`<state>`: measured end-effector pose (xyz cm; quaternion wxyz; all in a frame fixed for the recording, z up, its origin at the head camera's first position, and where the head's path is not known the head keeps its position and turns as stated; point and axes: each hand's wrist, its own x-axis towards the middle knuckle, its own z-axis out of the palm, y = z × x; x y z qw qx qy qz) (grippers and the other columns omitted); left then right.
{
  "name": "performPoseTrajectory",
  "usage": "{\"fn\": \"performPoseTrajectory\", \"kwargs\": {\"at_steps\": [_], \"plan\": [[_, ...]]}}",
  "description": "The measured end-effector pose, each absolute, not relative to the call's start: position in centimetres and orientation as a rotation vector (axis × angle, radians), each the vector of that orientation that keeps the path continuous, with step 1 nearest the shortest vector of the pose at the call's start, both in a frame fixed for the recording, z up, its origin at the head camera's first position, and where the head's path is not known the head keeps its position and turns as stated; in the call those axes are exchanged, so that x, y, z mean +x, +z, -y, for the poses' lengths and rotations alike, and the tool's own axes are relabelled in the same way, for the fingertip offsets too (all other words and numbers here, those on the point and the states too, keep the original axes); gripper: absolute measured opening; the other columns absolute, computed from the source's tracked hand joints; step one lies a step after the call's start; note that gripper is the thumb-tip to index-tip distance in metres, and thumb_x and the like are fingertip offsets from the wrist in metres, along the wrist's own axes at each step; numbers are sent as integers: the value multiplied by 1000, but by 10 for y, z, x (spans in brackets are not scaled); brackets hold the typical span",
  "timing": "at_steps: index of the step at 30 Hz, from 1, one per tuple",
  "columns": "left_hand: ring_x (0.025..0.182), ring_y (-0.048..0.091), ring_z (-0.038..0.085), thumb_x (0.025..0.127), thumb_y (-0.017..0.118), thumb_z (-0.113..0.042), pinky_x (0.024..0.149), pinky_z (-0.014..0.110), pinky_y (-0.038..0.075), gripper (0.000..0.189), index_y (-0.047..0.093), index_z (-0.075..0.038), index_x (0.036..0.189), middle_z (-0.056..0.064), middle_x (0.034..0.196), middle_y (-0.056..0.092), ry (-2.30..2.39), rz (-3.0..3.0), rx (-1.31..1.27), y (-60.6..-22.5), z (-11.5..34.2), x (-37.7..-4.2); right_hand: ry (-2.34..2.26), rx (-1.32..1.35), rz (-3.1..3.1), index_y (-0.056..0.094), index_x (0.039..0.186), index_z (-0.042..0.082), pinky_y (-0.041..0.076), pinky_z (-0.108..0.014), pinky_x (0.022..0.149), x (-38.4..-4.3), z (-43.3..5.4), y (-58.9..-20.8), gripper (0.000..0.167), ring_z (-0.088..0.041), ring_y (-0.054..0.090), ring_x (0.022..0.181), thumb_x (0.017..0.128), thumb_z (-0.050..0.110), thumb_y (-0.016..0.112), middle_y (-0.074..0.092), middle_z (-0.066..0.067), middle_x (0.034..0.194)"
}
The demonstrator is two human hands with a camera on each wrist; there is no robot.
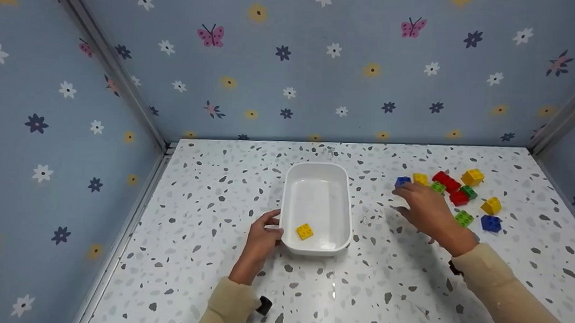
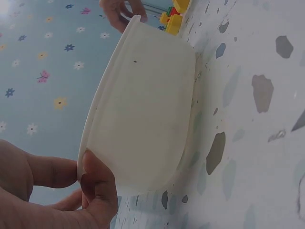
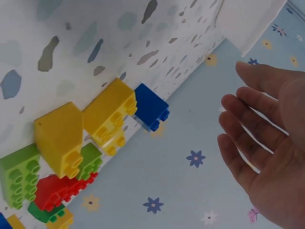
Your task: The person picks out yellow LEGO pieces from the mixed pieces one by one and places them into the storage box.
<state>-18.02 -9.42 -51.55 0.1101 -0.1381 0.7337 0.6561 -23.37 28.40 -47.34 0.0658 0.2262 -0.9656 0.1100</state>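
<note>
A white plastic tub (image 1: 319, 168) stands on the speckled table, with one yellow toy brick (image 1: 305, 231) lying at its near end. My left hand (image 1: 261, 238) pinches the tub's left rim between thumb and fingers; in the left wrist view the thumb (image 2: 99, 179) lies against the outer wall. To the right, my right hand (image 1: 427, 210) hovers by the loose bricks, nearest to a blue brick (image 1: 403, 181). The right wrist view shows its fingers (image 3: 255, 117) slightly bent and apart, holding nothing. Part of the brick group is hidden behind this hand in the head view.
Around the right hand lie red bricks (image 1: 446, 180), a light green brick (image 1: 464, 218), yellow bricks (image 1: 472, 177) and another blue brick (image 1: 491, 223). A flower-patterned wall (image 1: 316, 65) closes off the table's back, and another wall (image 1: 64, 171) runs along the left.
</note>
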Motion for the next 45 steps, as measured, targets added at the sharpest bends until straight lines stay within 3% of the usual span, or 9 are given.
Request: {"fn": "performPoseTrajectory", "kwargs": {"at_steps": [9, 23, 45], "plan": [[105, 65, 26, 99, 57, 3, 88, 37, 59, 55, 52, -4, 154, 17, 131, 56, 1922, -2166, -407, -515, 94, -179, 309, 578, 2973, 73, 127, -3, 56, -60, 97, -231, -307, -480, 46, -46, 67, 114, 83, -1, 87, 72, -24, 124], [100, 64, 26, 99, 56, 5, 82, 35, 58, 55, 52, -1, 153, 20, 129, 55, 1966, -2146, -384, -516, 94, -179, 206, 533, 2998, 73, 122, -8, 56, -58, 97, -235, -327, -493, 42, -46, 69, 109, 83, -1, 87, 73, -27, 117], [101, 64, 26, 100, 57, 4, 85, 35, 58, 55, 51, -3, 154, 18, 131, 56, 1950, -2143, -390, -515, 95, -179, 181, 507, 3051, 74, 119, -8, 56, -59, 98, -243, -339, -507, 33, -45, 67, 105, 89, 0, 82, 73, -26, 113]]}}
